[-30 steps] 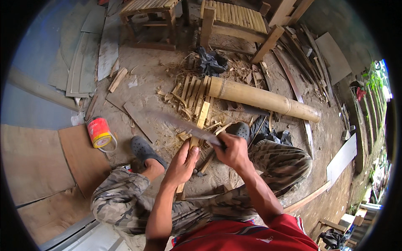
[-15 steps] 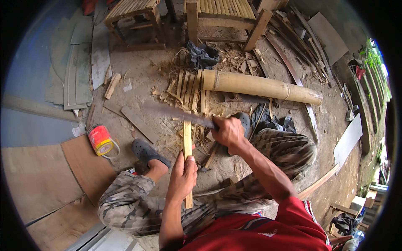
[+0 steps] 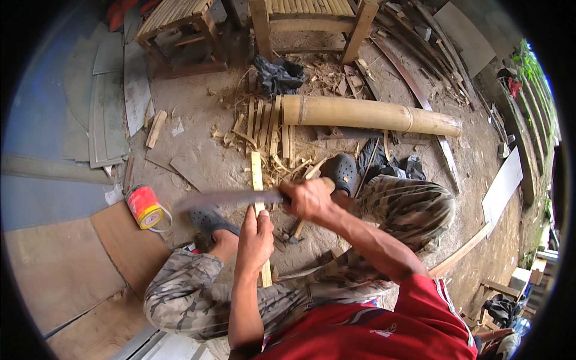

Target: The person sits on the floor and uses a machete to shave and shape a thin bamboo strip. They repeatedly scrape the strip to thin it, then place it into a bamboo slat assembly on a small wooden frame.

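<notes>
My left hand (image 3: 254, 245) is closed around a pale bamboo strip (image 3: 257, 171), which points away from me over my lap. My right hand (image 3: 308, 200) grips the handle of a machete (image 3: 240, 198). Its long dark blade, smeared by motion, lies across the strip just beyond my left fingers and extends left. Past the strip's far end, several split bamboo strips (image 3: 264, 123) lean against a thick bamboo pole (image 3: 354, 115) on the ground. Curled shavings (image 3: 294, 168) are scattered around them.
A red and yellow can (image 3: 144, 207) stands at the left beside plywood sheets (image 3: 66, 258). Two bamboo-slat seats (image 3: 174, 21) stand at the back, near a black plastic bag (image 3: 279, 75). Planks and scrap wood (image 3: 429, 54) lie at the far right. My legs in camouflage trousers (image 3: 186, 294) frame the work area.
The machete blade has come closer to me along the strip, from near its far part to just past my left hand. My right hand moved with it, and the view shifted slightly.
</notes>
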